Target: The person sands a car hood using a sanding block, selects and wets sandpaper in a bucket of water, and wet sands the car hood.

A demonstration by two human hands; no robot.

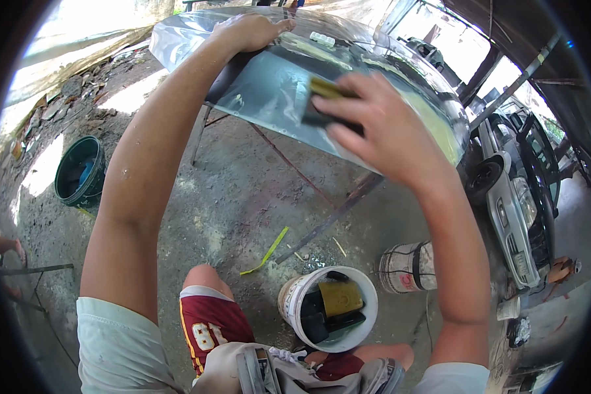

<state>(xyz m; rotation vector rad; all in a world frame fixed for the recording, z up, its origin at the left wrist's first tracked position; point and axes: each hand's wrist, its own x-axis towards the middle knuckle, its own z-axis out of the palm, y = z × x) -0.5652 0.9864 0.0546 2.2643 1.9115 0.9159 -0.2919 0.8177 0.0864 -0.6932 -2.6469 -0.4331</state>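
Observation:
A curved car windshield [279, 88] lies on a metal stand in front of me. My left hand [249, 29] rests flat on its far upper edge, fingers spread, holding nothing. My right hand [374, 125] presses a dark sanding pad with a yellow top [325, 98] against the glass near its middle. The glass looks wet and reflects the sky.
A white bucket [295, 295] with water and dark and yellow sponges stands by my knees. A second taped bucket [407, 266] lies to its right. A dark green tub [79, 171] sits at left. A pale car [512, 197] is parked at right. Rubble lines the left wall.

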